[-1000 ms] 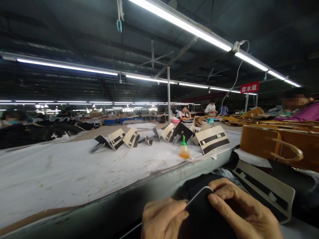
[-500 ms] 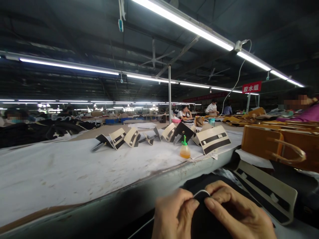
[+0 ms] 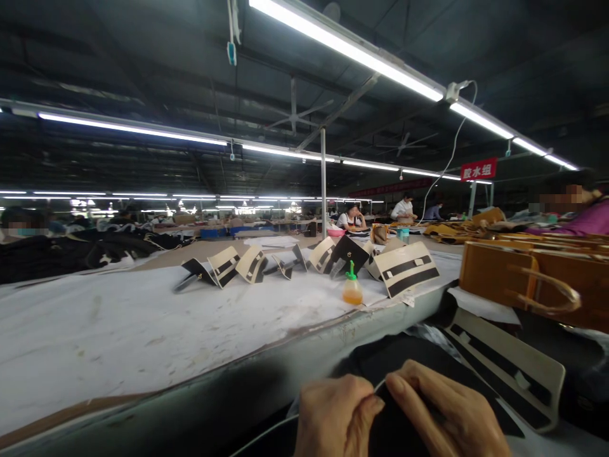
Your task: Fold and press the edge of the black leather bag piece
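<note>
pinching black piece (image 3: 419,365) edge | left hand (image 3: 335,416) grip clamped | right hand (image 3: 445,416) grip clamped

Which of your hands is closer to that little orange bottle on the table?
Left. The left hand sits almost straight below the orange bottle; the right hand lies further off to its right.

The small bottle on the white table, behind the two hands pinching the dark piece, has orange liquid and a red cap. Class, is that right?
Not quite. The head view shows the small bottle with a green cap, not red. The rest holds: orange liquid, standing on the white table, behind the left hand and right hand pinching the dark piece.
</note>
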Demonstrator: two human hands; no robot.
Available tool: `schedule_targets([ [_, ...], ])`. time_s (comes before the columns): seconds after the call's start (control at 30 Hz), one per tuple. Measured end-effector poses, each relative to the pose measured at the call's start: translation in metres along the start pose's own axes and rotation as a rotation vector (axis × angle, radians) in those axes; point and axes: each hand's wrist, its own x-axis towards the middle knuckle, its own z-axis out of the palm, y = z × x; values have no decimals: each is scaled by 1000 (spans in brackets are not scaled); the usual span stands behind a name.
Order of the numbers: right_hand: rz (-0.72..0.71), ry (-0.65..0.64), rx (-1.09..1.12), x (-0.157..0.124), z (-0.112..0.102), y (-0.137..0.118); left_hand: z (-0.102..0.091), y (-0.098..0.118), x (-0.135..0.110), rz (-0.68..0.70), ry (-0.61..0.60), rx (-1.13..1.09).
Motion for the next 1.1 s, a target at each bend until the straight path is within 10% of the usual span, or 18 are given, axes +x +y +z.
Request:
schedule_targets([
  [0.27, 223, -302, 384, 16, -21, 9, -10, -2, 12, -246, -18, -186],
  [0.43, 152, -527, 400, 14, 12, 15, 8, 1, 32, -323, -26, -900],
  [0.6, 178, -462, 442, 8, 20, 28, -14, -10, 37, -348, -120, -1009],
  [0.83, 41, -269, -21, 7, -8, 30, -84, -34, 24, -543, -542, -778],
  [1.1, -121, -256, -116, 10, 0, 26, -72, -26, 22, -487, -326, -164],
])
